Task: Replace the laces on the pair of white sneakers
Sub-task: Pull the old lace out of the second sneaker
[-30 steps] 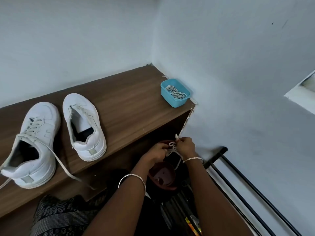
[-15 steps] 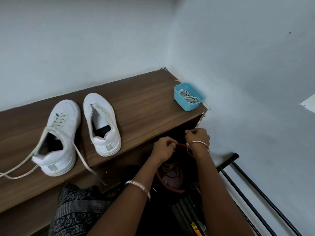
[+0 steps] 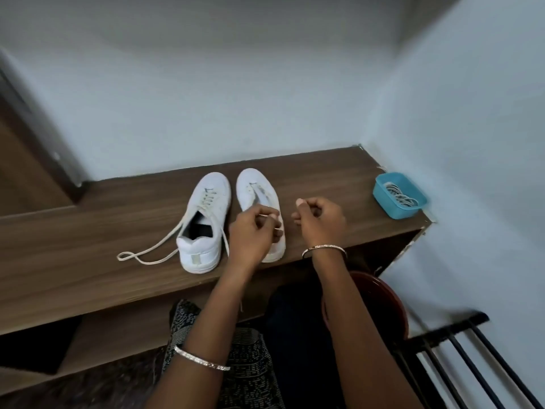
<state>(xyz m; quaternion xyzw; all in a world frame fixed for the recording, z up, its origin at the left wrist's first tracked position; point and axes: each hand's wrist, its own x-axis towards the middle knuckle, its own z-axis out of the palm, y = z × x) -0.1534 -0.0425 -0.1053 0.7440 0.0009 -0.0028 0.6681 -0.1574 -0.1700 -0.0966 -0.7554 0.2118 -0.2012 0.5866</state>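
Observation:
Two white sneakers stand side by side on the wooden shelf top [image 3: 324, 172], toes to the wall. The left sneaker [image 3: 206, 208] is laced, and its loose lace [image 3: 147, 256] trails to the left. The right sneaker [image 3: 255, 187] shows no lace, and its heel half is hidden behind my left hand [image 3: 250, 234]. That hand's fingers are curled over the shoe's opening; whether they grip the shoe's rim is unclear. My right hand [image 3: 320, 221] hovers just right of that shoe, fingers curled, nothing visible in it. A blue tray [image 3: 382, 202] at the right end holds coiled white laces [image 3: 399, 196].
A red bin [image 3: 386, 299] sits below the shelf's right end, partly behind my right forearm. A black metal rack [image 3: 472, 349] stands at the lower right. Walls close the shelf at the back and right. A door frame [image 3: 38, 137] is at the far left.
Both hands have come up from the red bin below the shelf to the right sneaker. The lace they held one second ago is gone from them. The view swung left.

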